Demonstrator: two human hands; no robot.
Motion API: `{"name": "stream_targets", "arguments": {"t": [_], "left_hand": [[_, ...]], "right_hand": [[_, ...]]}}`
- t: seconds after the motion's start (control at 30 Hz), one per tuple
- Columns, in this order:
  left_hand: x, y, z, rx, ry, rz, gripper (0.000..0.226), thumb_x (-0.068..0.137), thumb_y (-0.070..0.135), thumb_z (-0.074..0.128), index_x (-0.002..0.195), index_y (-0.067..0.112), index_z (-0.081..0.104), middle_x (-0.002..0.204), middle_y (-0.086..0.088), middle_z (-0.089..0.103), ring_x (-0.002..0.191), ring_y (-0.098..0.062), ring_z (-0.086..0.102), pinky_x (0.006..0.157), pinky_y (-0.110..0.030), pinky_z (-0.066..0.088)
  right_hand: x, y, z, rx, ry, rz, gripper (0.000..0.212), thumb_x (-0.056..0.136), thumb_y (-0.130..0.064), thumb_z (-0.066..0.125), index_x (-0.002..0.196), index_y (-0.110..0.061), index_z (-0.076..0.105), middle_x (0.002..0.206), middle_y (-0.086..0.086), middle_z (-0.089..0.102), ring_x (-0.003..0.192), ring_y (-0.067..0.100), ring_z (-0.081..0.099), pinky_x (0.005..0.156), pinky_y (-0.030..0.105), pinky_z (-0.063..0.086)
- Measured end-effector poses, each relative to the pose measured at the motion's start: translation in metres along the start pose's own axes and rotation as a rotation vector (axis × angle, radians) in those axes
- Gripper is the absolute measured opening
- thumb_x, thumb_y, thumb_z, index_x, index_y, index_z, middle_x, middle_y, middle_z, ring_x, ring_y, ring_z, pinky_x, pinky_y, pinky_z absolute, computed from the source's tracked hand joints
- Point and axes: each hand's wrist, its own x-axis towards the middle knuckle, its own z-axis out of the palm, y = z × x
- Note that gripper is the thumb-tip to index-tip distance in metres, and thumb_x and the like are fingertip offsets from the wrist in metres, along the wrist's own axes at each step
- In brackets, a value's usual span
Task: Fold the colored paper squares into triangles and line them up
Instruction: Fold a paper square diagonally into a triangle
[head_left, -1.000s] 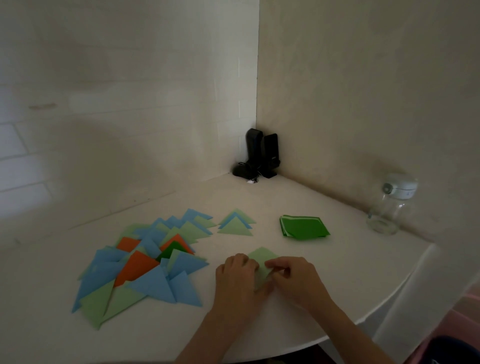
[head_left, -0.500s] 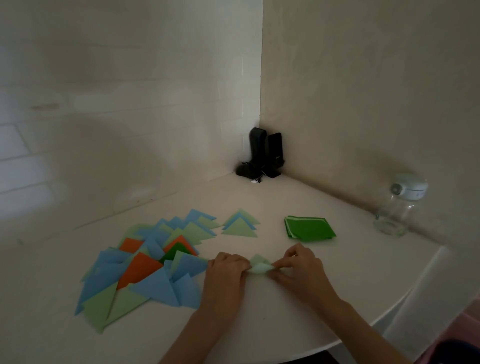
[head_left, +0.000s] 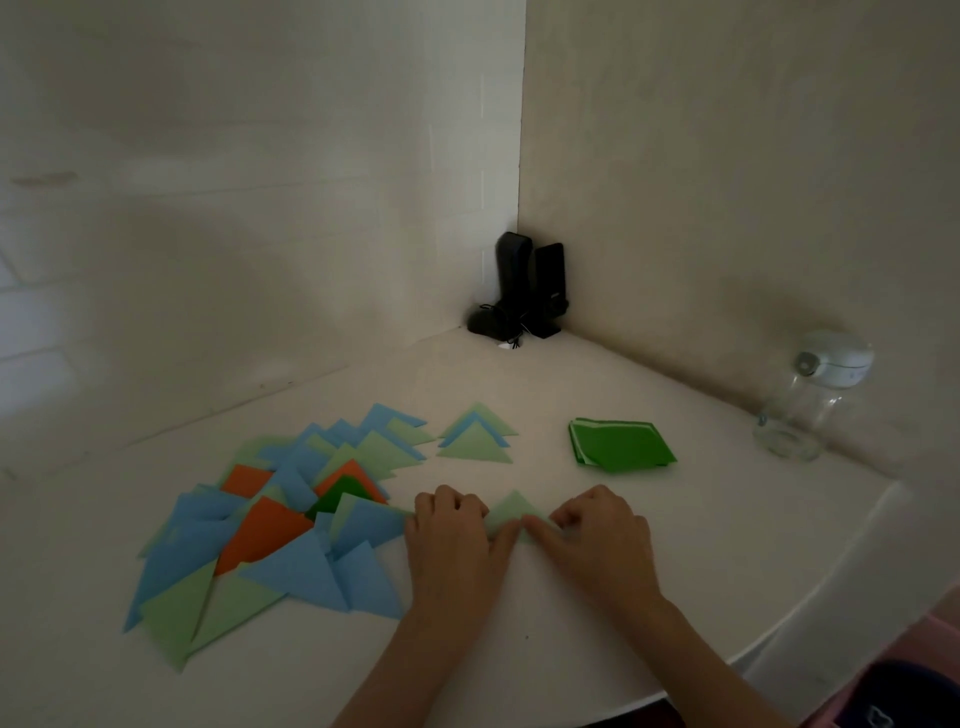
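Note:
A light green paper triangle (head_left: 511, 512) lies flat on the white table (head_left: 701, 545), apex pointing away from me. My left hand (head_left: 457, 540) holds its left corner with curled fingers, and my right hand (head_left: 597, 535) holds its right corner the same way. Both thumbs meet along its near edge, which the hands hide. To the left lies a loose pile of folded triangles (head_left: 260, 535) in blue, light green, orange and dark green. Beyond my hands sits a small overlapped stack of triangles (head_left: 475, 439). A stack of dark green paper squares (head_left: 621, 447) lies at the back right.
A clear glass bottle with a white lid (head_left: 810, 400) stands by the right wall. Black devices with a cable (head_left: 524, 291) fill the far corner. Walls close the table at the back and right. The table's curved front edge (head_left: 779, 639) runs at the lower right.
The light green sheet went from half open, to lifted and pinched between both hands, to lying flat as a triangle. Both hands moved slightly away from me with it.

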Motion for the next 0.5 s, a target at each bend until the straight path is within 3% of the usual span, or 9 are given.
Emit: {"name": "stream_targets", "arguments": {"t": [0.07,0.23,0.5], "left_hand": [[0.001,0.0,0.003,0.012,0.012,-0.013,0.046,0.074,0.064,0.051,0.068,0.02,0.064,0.073,0.0,0.056,0.071,-0.022,0.051,0.059,-0.035,0.041],[0.003,-0.004,0.002,-0.113,-0.046,-0.08,0.029,0.078,0.048,0.067,0.087,0.022,0.059,0.09,0.001,0.057,0.088,-0.022,0.048,0.076,-0.034,0.036],[0.007,-0.018,-0.002,-0.345,-0.105,-0.087,0.018,0.08,0.024,0.071,0.086,0.024,0.054,0.087,0.01,0.052,0.086,-0.016,0.049,0.073,-0.025,0.034]], "right_hand": [[-0.001,0.0,0.001,-0.025,0.004,0.0,0.04,0.074,-0.072,0.054,0.079,-0.033,0.064,0.093,-0.01,0.052,0.095,0.01,0.051,0.083,0.031,0.032],[0.001,0.002,0.001,-0.039,-0.012,-0.015,0.034,0.073,-0.069,0.057,0.077,-0.035,0.053,0.089,-0.012,0.048,0.091,0.009,0.048,0.079,0.029,0.031],[0.008,0.011,-0.005,0.18,-0.099,-0.027,0.028,0.069,-0.048,0.074,0.072,-0.037,0.049,0.085,-0.012,0.057,0.079,0.006,0.053,0.081,0.032,0.044]]}}
